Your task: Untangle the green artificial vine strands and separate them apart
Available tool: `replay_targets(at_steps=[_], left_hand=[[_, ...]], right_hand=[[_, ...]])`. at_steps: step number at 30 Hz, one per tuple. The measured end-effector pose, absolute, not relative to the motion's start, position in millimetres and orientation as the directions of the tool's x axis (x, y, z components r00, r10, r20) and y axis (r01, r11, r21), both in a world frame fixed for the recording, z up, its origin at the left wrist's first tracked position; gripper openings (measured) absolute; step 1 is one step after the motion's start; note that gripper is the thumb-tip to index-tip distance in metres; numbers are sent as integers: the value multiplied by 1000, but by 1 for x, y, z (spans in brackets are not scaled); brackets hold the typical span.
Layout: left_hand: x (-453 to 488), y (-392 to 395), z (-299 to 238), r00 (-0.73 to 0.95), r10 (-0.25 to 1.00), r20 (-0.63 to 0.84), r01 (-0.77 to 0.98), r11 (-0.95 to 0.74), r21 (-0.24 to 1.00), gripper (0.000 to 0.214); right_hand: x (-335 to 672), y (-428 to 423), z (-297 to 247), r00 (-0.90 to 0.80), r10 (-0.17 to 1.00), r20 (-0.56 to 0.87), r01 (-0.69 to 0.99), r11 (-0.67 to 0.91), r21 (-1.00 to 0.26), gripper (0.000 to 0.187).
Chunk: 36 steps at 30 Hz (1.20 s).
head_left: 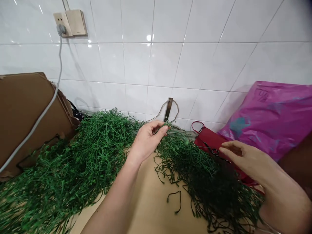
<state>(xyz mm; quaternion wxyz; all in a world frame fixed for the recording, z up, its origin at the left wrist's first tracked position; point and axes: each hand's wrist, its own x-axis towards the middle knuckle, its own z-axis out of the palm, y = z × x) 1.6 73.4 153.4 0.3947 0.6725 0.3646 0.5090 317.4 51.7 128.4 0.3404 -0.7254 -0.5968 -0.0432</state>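
My left hand [147,140] reaches forward between two heaps of green plastic strands and pinches a few strands at its fingertips near the wall. The brighter green heap [73,162] spreads over the left of the wooden table [143,208]. A darker green heap [207,175] lies to the right. My right hand [246,159] hovers over the dark heap with its fingers loosely curled and apart, nothing visibly in them. A single loose strand [175,200] lies on the bare wood.
A brown cardboard box [26,113] stands at the left, with a grey cable [46,107] running up to a wall socket [70,22]. A red pouch [209,139] and a magenta plastic bag [270,117] lie at the right. White tiled wall [170,48] behind.
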Motion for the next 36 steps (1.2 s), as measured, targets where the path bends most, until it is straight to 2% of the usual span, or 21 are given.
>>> replay_targets(at_steps=[2, 4, 7, 10, 12, 15, 20, 23, 29, 32, 36], left_hand=[[8, 77, 149, 191, 908, 373, 62, -390, 919, 19], [14, 78, 147, 185, 919, 347, 35, -359, 933, 17], [21, 78, 146, 215, 926, 312, 0, -319, 948, 15], [25, 77, 144, 234, 928, 289, 7, -299, 954, 14], [26, 77, 142, 237, 924, 299, 42, -318, 947, 15], [26, 77, 140, 244, 913, 327, 112, -361, 926, 16], [29, 74, 141, 284, 919, 275, 176, -331, 927, 12], [29, 73, 143, 309, 909, 279, 236, -357, 904, 11], [26, 72, 146, 376, 878, 295, 400, -441, 803, 17], [25, 71, 148, 388, 868, 309, 451, -471, 758, 16], [27, 69, 150, 398, 878, 266, 468, -443, 765, 16]], right_hand=[[297, 41, 144, 322, 823, 468, 859, -46, -510, 31], [264, 32, 160, 305, 809, 502, 792, 78, -606, 34], [214, 28, 172, 156, 900, 407, 592, 245, -768, 38], [189, 37, 162, -14, 952, 304, 354, 289, -889, 38], [186, 46, 151, -1, 951, 309, 278, 297, -914, 38], [188, 54, 140, 40, 934, 355, 269, 332, -904, 32], [188, 52, 142, 19, 929, 370, 203, 359, -911, 26], [186, 50, 146, 16, 916, 401, 259, 383, -887, 24], [189, 48, 148, 73, 862, 502, 535, 391, -749, 10], [187, 45, 146, 65, 811, 581, 686, 387, -616, 3], [178, 43, 141, 61, 734, 677, 838, 330, -434, 6]])
